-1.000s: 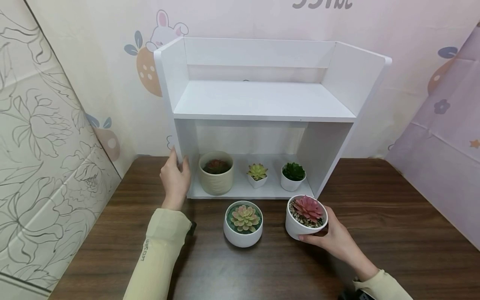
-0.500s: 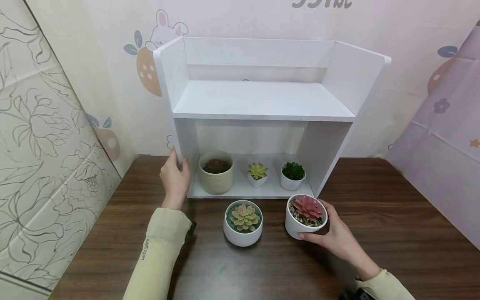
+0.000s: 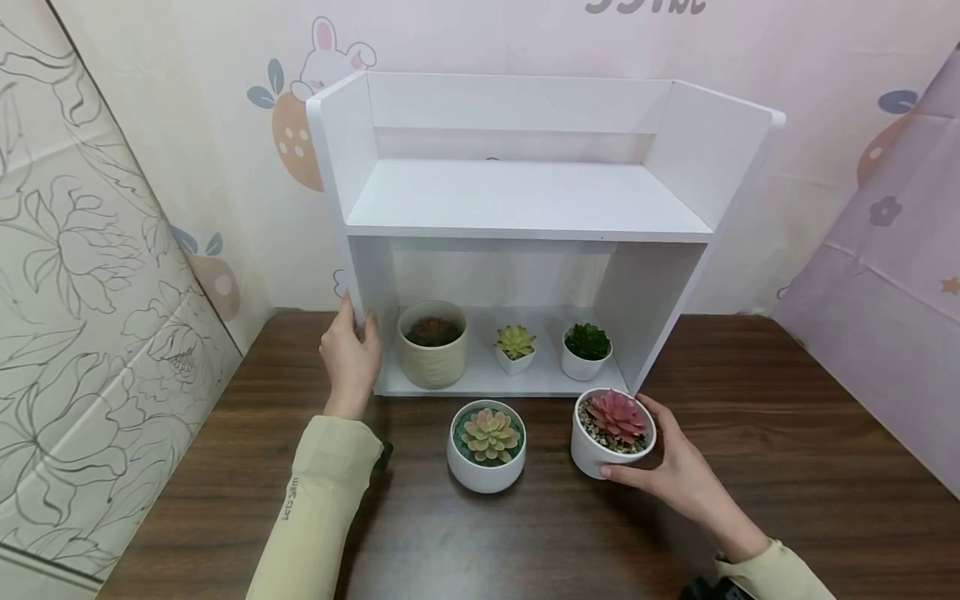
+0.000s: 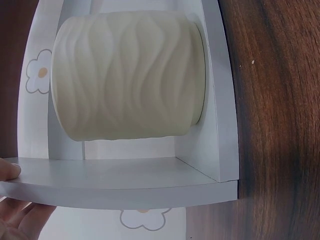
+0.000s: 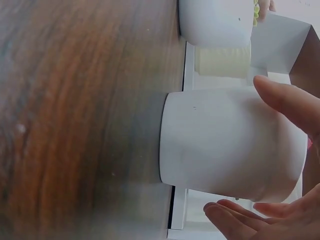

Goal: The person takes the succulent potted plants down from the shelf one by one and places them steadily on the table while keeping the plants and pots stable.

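My left hand (image 3: 351, 358) grips the left side panel of a white two-tier shelf (image 3: 528, 233); in the left wrist view the thumb (image 4: 9, 170) lies on one face of the panel and the fingers on the other. At the shelf's front right corner, my right hand (image 3: 678, 475) holds a pink-red succulent in a white pot (image 3: 592, 450). That pot stands on the table, thumb on its near side and fingers round its right side. Left of it sits a pale green-pink succulent in a round white pot (image 3: 486, 477).
On the lower shelf board are a beige wavy pot (image 3: 431, 367) with a dark reddish plant, a small yellow-green succulent (image 3: 515, 343) and a dark green succulent (image 3: 587, 343) in a white pot. The brown wooden table (image 3: 787, 433) meets patterned wall coverings at the back and sides.
My right hand has shifted very slightly on the white pot with the pink-red succulent. The left hand, the shelf and the other pots stay where they were.
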Demonstrator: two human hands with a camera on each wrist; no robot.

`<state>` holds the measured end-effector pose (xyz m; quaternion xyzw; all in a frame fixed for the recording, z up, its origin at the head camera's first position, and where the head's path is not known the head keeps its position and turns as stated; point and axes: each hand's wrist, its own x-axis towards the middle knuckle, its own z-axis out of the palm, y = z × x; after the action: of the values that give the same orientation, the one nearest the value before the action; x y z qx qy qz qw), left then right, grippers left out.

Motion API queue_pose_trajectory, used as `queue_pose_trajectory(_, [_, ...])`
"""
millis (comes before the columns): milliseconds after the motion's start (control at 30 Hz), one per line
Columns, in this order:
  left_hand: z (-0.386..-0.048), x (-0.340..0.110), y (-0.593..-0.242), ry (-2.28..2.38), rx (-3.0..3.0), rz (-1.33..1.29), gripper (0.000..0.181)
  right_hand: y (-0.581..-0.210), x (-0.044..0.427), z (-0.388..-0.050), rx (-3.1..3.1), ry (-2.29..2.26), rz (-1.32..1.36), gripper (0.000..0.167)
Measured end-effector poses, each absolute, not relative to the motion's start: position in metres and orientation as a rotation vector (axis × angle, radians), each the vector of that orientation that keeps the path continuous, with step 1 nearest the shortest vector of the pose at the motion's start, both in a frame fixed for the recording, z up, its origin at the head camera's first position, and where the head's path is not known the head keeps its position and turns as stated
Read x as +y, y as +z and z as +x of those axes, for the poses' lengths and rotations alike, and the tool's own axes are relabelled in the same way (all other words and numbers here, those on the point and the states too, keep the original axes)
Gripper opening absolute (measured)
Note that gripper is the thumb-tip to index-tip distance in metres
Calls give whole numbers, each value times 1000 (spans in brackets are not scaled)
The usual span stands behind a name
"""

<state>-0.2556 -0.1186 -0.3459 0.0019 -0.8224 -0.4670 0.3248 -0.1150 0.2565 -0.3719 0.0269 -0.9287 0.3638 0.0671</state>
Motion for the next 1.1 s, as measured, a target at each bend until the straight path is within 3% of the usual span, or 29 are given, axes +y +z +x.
queue_pose_trajectory(1100, [-257, -119, -348, -1218, -2146, -12, 36, -345, 248, -126, -2801, 1196, 171, 104])
